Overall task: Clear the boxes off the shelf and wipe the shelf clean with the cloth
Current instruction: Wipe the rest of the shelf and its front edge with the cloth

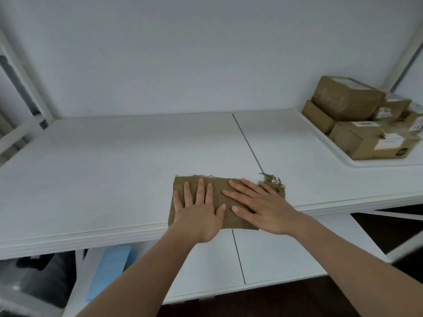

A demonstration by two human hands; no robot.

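Cloth point(225, 203) is flat on the white shelf point(114, 168), at the shelf's front edge, near lip hanging slightly over it. Olive-brown, folded to a rough rectangle, frayed threads at its far right corner.

Both hands on top of cloth, palms down:
- left hand point(199, 213): forearm comes in from lower left, wrist past the shelf's front edge, palm over the cloth's left half. Fingers straight and spread, pointing away from the person, pressed flat. Nothing curled, no grasp. Little finger sits right at the cloth's left border.
- right hand point(261, 205): forearm comes in from lower right, hand angled so the fingers point up-left across the cloth's right half. Fingers extended and flat, thumb laid out toward the left hand. No pinch, no curl.
- thumb tips of the 2 hands are near each other over the cloth's middle, not clearly touching.

So the cloth lies under the fingers and palms of both hands, not between them. Exposed parts: a strip between the hands, the far edge beyond the fingertips, the frayed corner past the right hand.

Relative to cloth:
- seam point(247, 143) in the shelf top runs from the back wall down to the cloth's far right corner.
- boxes point(364, 120): cardboard, stacked in 2 layers, well apart to the far right, on a separate white surface point(320, 143) butting the shelf end. White labels on several, text unreadable.
- lower shelf board point(274, 255) shows below the cloth.
- blue sheet-like item point(109, 271) below left, blurred.
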